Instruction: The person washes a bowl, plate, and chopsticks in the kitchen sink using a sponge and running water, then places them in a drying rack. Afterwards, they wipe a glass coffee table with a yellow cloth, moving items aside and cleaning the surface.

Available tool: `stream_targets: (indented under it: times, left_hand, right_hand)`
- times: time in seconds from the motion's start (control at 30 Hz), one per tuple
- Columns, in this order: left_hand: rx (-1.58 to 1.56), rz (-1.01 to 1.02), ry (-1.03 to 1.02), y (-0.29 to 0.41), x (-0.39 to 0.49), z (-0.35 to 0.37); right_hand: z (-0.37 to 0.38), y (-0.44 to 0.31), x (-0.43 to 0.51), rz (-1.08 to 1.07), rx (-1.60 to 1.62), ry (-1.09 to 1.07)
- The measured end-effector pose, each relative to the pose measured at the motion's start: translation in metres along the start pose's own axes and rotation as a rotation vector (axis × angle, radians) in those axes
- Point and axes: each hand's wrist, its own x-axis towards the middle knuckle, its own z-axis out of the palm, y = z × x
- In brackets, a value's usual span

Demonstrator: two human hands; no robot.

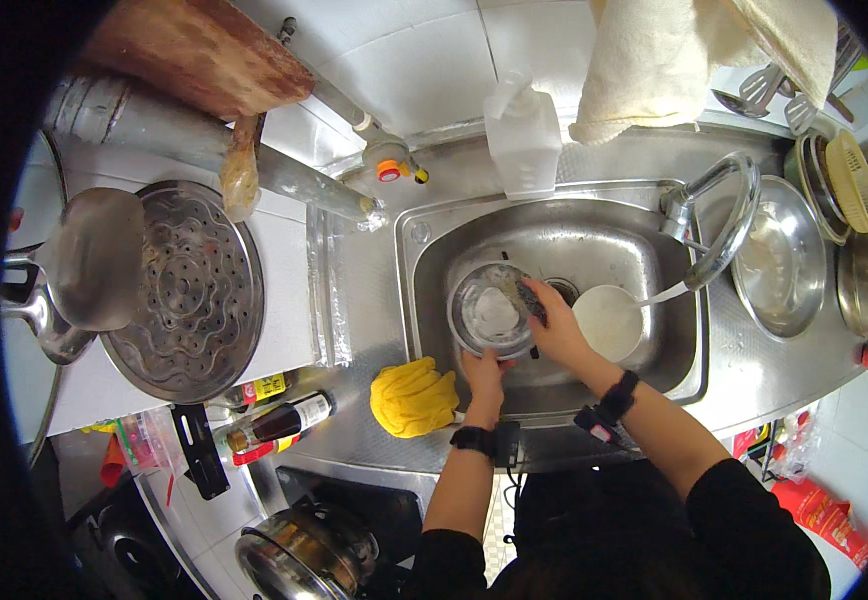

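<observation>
Over the stainless steel sink (554,214), my left hand (485,379) grips the lower rim of a round metal bowl (490,307). My right hand (558,322) presses a dark scouring pad (530,298) against the bowl's right rim. A whitish patch shows inside the bowl. To the right, water runs from the curved faucet (726,225) into a white bowl (608,322) filled with cloudy liquid. Part of the drain (563,289) shows behind my right hand. A bunched yellow cloth (413,397) lies at the sink's front left edge.
A white plastic container (524,142) stands behind the sink, beside a hanging cream towel (644,67). A large metal basin (779,259) and stacked bowls (816,187) are at right. At left are a perforated metal tray (186,292), a dark bottle (291,420) and a pot (291,555).
</observation>
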Motion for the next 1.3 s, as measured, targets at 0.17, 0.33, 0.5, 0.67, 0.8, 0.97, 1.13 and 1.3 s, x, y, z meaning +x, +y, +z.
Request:
stream_targets:
  times: [0.17,0.33,0.5,0.67,0.8,0.97,1.13,1.3]
  left_hand:
    - [0.014,0.063,-0.144,-0.007,-0.023,0.01]
    - [0.036,0.069,-0.097,0.011,-0.004,-0.015]
    - [0.387,0.231,0.016,0.028,-0.013,-0.009]
    - [0.484,0.637,0.11,-0.035,0.038,-0.022]
    - [0.398,0.154,-0.053,0.053,-0.007,0.002]
    - [-0.081,0.143,0.014,0.022,-0.017,0.005]
    - [-0.39,-0.163,-0.122,0.019,-0.021,0.009]
    - [-0.313,-0.173,-0.077,0.037,-0.047,0.013]
  right_hand:
    - [0.035,0.004,0.003,-0.181,-0.402,-0.102]
    - [0.003,-0.043,-0.016,-0.165,-0.265,-0.757]
    - [-0.032,0.001,-0.007,-0.289,-0.672,-0.463]
    - [0.018,-0.028,-0.021,-0.322,-0.377,-0.394]
    - [-0.028,-0.009,-0.029,-0.547,-0.564,-0.399]
    - [-0.026,-0.01,-0.029,-0.69,-0.604,-0.294]
    - [-0.023,-0.027,-0.032,-0.89,-0.56,-0.146]
    - [-0.034,-0.004,-0.028,-0.888,-0.594,-0.151]
